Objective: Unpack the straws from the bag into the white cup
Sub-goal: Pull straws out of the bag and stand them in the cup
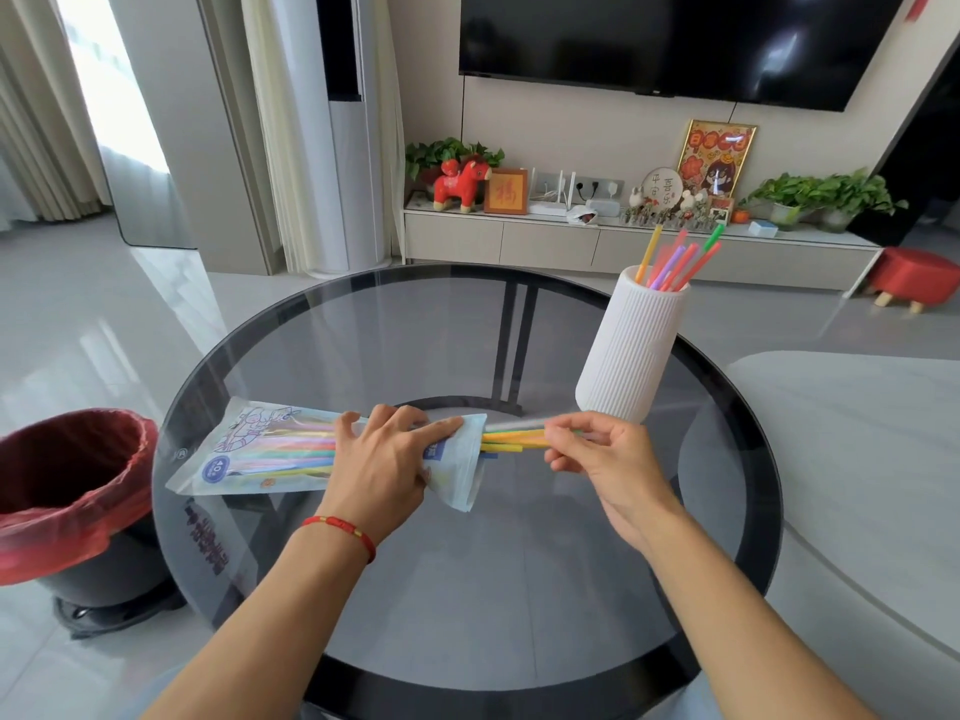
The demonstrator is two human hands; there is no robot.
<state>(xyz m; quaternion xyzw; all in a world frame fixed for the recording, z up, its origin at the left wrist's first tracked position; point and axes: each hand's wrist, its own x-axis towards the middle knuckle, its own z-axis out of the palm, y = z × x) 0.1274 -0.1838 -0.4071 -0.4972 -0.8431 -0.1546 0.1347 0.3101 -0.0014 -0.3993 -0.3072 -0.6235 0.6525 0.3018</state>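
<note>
A clear printed bag full of coloured straws lies flat on the round glass table, its open end pointing right. My left hand presses down on the bag near that opening, fingers spread. My right hand pinches the ends of a few straws, yellow and orange among them, that stick out of the bag's mouth. The tall ribbed white cup stands just behind my right hand and holds several straws upright.
A dark bin with a red liner stands on the floor left of the table. A pale table or counter edge lies to the right. A TV cabinet with ornaments and plants runs along the far wall.
</note>
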